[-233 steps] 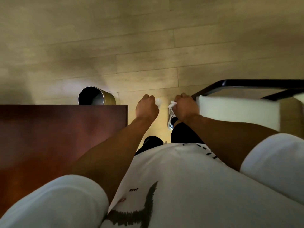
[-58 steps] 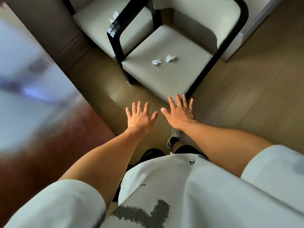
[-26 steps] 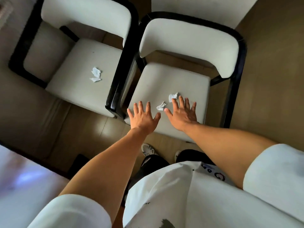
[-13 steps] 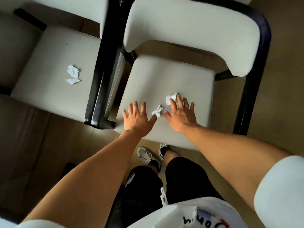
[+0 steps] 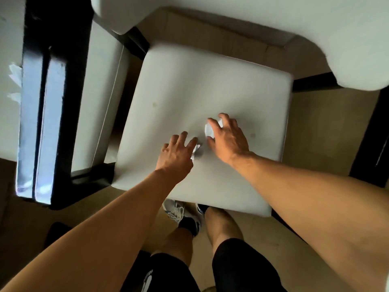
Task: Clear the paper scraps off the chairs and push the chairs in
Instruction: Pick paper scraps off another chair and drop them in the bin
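A white cushioned chair (image 5: pixel 189 85) with a black frame fills the view right below me. Two crumpled paper scraps lie on its seat. My left hand (image 5: pixel 176 154) covers the nearer scrap (image 5: pixel 196 149), fingers curled down onto it. My right hand (image 5: pixel 228 137) curls around the farther scrap (image 5: pixel 208 129), thumb and fingers touching it. Both scraps still rest on the seat. A second white chair (image 5: pixel 8 49) stands at the left edge, with more paper scraps (image 5: pixel 14 75) on its seat.
The two chairs stand side by side, their black armrest frames (image 5: pixel 42 114) touching between them. The chair's backrest (image 5: pixel 252 15) curves across the top. Tan floor (image 5: pixel 315 127) shows to the right, and my feet (image 5: pixel 181 213) stand at the seat's front edge.
I have leaned in closer over the right chair. Both hands moved forward from flat and spread onto the two scraps, and their fingers have curled around them.
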